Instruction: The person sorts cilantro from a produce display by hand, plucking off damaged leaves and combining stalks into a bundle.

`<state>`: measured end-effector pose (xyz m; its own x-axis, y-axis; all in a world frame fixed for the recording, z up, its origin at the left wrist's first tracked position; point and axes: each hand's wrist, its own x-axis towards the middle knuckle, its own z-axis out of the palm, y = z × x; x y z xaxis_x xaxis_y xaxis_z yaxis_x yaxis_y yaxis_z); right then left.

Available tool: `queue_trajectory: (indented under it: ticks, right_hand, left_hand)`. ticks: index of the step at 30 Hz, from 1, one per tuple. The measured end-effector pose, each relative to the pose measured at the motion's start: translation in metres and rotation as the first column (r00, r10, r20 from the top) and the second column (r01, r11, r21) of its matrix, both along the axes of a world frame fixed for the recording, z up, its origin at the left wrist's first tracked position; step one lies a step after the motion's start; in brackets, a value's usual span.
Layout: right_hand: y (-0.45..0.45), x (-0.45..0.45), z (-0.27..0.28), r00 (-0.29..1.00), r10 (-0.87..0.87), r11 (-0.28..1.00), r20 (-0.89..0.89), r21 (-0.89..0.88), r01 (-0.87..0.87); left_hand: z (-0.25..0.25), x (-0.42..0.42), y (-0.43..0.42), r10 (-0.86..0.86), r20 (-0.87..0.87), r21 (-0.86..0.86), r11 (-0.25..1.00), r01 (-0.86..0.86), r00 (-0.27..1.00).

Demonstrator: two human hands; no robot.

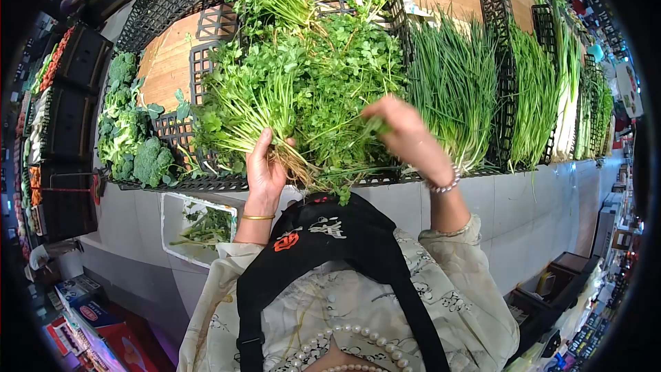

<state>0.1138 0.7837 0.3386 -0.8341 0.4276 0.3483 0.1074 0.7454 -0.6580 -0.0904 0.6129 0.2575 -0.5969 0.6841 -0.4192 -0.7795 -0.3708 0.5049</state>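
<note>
My left hand (pixel 267 169), with a gold bangle at the wrist, is closed around the root end of a cilantro bunch (pixel 265 107). Pale stems fan up and away from it, and thin brown roots hang beside the palm. Over the right part of the leafy pile, my right hand (pixel 406 138) is blurred by motion, its fingers curled together. A few green stems (pixel 374 125) show at its fingertips. More loose cilantro (pixel 330 62) lies beneath and beyond both hands in a black crate.
Right of the pile stand chives (pixel 454 89), a black mesh divider (pixel 508 69) and more long greens (pixel 533 96). Broccoli (pixel 151 162) sits at the left. Below the stall edge, a white foam box (pixel 200 227) holds green scraps on the grey tiled floor.
</note>
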Motion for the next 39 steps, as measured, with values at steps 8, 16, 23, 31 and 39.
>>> queue_trajectory:
  ticks: [8,16,23,31,39]
  right_hand:
    - [0.071,-0.037,-0.022,0.828,-0.41,0.911,0.383,0.222,0.348]
    - [0.076,-0.032,-0.003,0.923,-0.251,0.964,0.291,0.167,0.209]
    - [0.113,-0.096,0.045,0.872,-0.171,0.944,0.459,0.331,0.011]
    - [0.163,-0.25,-0.036,0.885,-0.301,0.937,0.355,0.283,0.205]
    - [0.23,-0.21,-0.008,0.987,-0.15,0.688,0.052,-0.712,0.141]
  left_hand:
    - [-0.001,-0.001,0.0,-0.077,0.03,0.084,0.994,0.074,0.997]
    - [0.0,-0.005,-0.008,-0.092,0.1,0.065,0.994,0.086,0.991]
    - [-0.006,-0.009,-0.011,-0.121,0.071,0.001,0.993,0.121,0.99]
    - [0.002,0.001,-0.03,0.007,-0.086,-0.038,0.999,-0.011,0.996]
    - [0.005,-0.02,-0.057,0.07,-0.049,0.241,0.969,-0.056,0.996]
